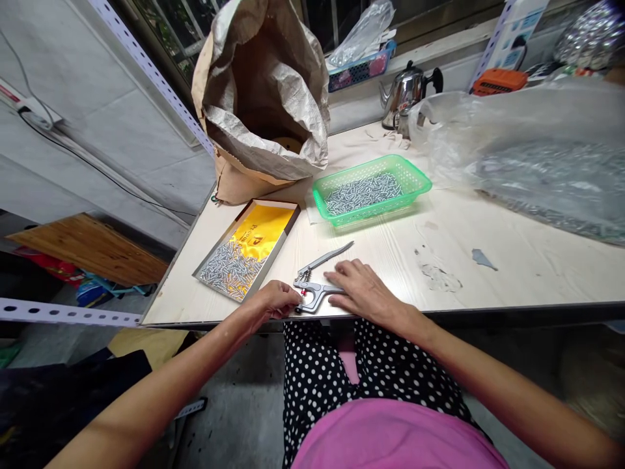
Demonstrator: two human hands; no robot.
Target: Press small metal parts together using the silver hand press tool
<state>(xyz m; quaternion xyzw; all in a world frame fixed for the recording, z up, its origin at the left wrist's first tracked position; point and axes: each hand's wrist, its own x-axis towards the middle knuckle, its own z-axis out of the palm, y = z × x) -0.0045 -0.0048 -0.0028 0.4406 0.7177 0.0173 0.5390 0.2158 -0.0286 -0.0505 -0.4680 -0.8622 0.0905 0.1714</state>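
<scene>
Silver-grey snap pliers [316,292] lie near the table's front edge, handles spread apart, with a spring between them and a small red part at the jaws. My right hand [364,292] is around the lower handle, thumb below it and fingers above. The upper handle stands free of my fingers. Beside the jaws, my left hand [277,299] is closed in a pinch; whatever its fingertips hold is too small to make out. Left of the pliers sits a shallow box [282,247] holding many small silver metal pieces. A green basket [342,218] behind them holds similar pieces.
A large paper sack [266,166] stands open at the back left. A clear plastic bag [551,169] of metal pieces spreads over the right side. A steel kettle [409,91] stands by the wall, near an orange object [499,82]. A grey scrap [483,259] lies at right.
</scene>
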